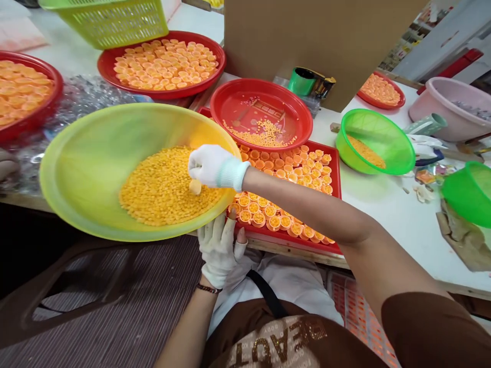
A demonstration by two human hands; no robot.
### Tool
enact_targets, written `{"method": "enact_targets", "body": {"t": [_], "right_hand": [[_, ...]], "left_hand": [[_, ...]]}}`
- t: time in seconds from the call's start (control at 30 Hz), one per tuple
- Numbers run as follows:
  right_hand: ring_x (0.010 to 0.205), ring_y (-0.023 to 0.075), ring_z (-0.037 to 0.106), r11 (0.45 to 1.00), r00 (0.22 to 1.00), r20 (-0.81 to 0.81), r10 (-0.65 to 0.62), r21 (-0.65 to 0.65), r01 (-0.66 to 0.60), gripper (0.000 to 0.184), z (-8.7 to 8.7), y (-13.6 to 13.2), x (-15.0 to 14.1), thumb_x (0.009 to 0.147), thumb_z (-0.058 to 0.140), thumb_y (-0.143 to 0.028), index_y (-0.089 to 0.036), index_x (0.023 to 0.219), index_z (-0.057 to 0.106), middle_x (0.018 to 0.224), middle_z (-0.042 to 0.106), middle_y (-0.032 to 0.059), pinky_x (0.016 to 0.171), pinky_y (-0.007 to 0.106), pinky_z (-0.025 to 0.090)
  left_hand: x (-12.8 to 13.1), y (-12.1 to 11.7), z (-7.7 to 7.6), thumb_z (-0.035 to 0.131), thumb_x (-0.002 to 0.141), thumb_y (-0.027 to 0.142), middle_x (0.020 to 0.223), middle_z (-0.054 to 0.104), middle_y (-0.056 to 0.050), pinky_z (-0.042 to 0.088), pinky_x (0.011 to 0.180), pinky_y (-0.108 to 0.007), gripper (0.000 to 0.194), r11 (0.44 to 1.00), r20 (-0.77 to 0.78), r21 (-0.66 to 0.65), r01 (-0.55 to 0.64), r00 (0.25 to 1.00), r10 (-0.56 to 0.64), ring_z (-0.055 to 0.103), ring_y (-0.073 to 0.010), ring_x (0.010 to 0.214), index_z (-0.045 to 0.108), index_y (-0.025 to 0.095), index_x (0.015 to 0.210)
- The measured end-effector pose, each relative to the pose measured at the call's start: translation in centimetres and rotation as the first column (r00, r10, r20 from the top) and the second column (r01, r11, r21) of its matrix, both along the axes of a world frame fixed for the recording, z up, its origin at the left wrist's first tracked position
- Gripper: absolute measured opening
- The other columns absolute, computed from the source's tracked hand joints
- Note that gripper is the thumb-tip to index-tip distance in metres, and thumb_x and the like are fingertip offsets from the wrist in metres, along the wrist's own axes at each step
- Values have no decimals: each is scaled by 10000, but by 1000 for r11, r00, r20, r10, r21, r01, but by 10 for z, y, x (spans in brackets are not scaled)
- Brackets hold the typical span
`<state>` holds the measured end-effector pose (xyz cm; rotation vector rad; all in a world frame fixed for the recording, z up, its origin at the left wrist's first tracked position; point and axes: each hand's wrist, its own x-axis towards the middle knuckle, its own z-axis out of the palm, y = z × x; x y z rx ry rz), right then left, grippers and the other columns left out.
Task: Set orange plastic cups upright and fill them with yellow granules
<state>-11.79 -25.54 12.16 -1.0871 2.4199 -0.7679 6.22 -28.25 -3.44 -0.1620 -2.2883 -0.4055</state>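
A wide yellow plastic bowl (84, 163) holds small yellow pellets (161, 189); over them, the right hand's (205, 166) white-gloved fingers curl closed around a small pale-yellow scoop-like piece (195, 187). The left hand's (219, 250) extend loosely below the rim, gripping nothing visible. Seemingly partway: near orange cups (274, 223) contain pellets; several far ones look unfilled.

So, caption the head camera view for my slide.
Gloved right hand over yellow pellets in a yellow bowl, near a red tray of orange cups.
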Motion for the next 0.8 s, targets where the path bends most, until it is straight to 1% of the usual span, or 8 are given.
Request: {"method": "enact_targets", "body": {"t": [0.07, 0.13, 0.27, 0.37, 0.47, 0.57, 0.7, 0.8], "right_hand": [[687, 172, 662, 1000, 978, 209, -4, 31, -3, 214, -4, -11, 6, 916, 559, -100, -140, 725, 645, 669, 666, 40, 665, 275, 558], [560, 136, 602, 998, 904, 422, -61, 14, 61, 229, -2, -13, 10, 922, 547, -85, -140, 707, 606, 618, 637, 30, 516, 235, 516], [518, 84, 541, 964, 736, 657, -161, -55, 260, 279, 13, 0, 6, 959, 572, -75, -162, 698, 528, 600, 587, 6, 425, 171, 454], [515, 54, 505, 936, 625, 765, -154, -90, 340, 321, 25, 20, -1, 1000, 571, -91, -165, 695, 504, 619, 582, 0, 404, 131, 400], [516, 45, 496, 886, 549, 824, -140, -142, 441, 254, 35, 54, -8, 1013, 592, -119, -147, 762, 560, 648, 598, 0, 398, 117, 372], [528, 46, 516, 819, 527, 832, -175, -175, 547, 143, 39, 104, -18, 997, 614, -119, -130, 854, 619, 693, 623, 3, 407, 119, 379], [542, 49, 536, 695, 538, 763, -357, -167, 699, 88, 34, 183, -31, 956, 666, -131, -134, 876, 629, 717, 653, 8, 423, 126, 393], [521, 59, 527, 614, 541, 663, -518, -153, 774, 100, 19, 226, -33, 947, 651, -135, -146, 852, 622, 678, 644, 7, 428, 156, 401]], "left_hand": [[1, 0, 1, 623, 950, 309, 1276, 708, -239, 465, 1055, -528, 429, 1000, 7, 4, -8, 1000, 7, 656, -401, 1201, 670, 78, 1310], [2, 1, 1, 621, 951, 308, 1274, 709, -229, 468, 1043, -522, 429, 1000, 25, 10, -10, 1000, 10, 657, -397, 1190, 666, 86, 1316], [3, 0, 3, 621, 952, 329, 1267, 711, -216, 465, 1039, -519, 452, 1000, 61, 9, -17, 998, 17, 662, -393, 1166, 666, 97, 1337], [2, -1, 2, 615, 954, 344, 1295, 708, -214, 459, 1065, -518, 473, 1000, 47, -1, -16, 999, 16, 658, -390, 1189, 663, 100, 1357], [0, -3, 0, 621, 949, 353, 1319, 704, -221, 450, 1102, -526, 503, 1000, 20, -5, 2, 1000, -2, 652, -391, 1222, 655, 98, 1382], [-3, -5, -4, 655, 926, 351, 1343, 693, -237, 427, 1144, -559, 532, 1000, -9, -4, 30, 1000, -30, 631, -413, 1279, 650, 95, 1392], [-7, -6, -10, 671, 913, 346, 1359, 684, -247, 412, 1168, -580, 552, 999, -28, 15, 49, 998, -49, 610, -429, 1327, 641, 106, 1409], [-8, -5, -11, 651, 925, 364, 1336, 700, -233, 420, 1163, -578, 558, 999, -14, 21, 50, 999, -50, 613, -422, 1331, 628, 134, 1432]]}}
